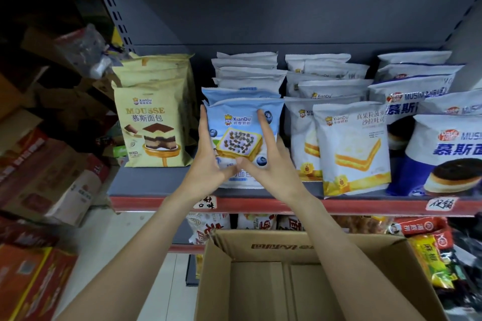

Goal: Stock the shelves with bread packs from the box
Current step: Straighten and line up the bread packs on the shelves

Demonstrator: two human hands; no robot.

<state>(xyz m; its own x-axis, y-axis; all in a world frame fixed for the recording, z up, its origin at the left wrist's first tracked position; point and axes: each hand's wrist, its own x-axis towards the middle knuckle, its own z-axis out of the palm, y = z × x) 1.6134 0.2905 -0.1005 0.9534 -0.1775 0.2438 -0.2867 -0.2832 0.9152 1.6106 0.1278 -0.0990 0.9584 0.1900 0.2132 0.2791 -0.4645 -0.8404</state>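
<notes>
Both hands press flat on the front blueberry bread pack: the left hand has straight fingers along its left edge, and the right hand is spread open across its face, neither curled round it. They seem to be squaring the pack upright at the shelf front so its label faces out. It stands ahead of a row of like packs, between the yellow mousse bread packs and the white sandwich packs. Below, the cardboard box shows no packs inside.

glossy plastic bread pack, cardboard box
</notes>
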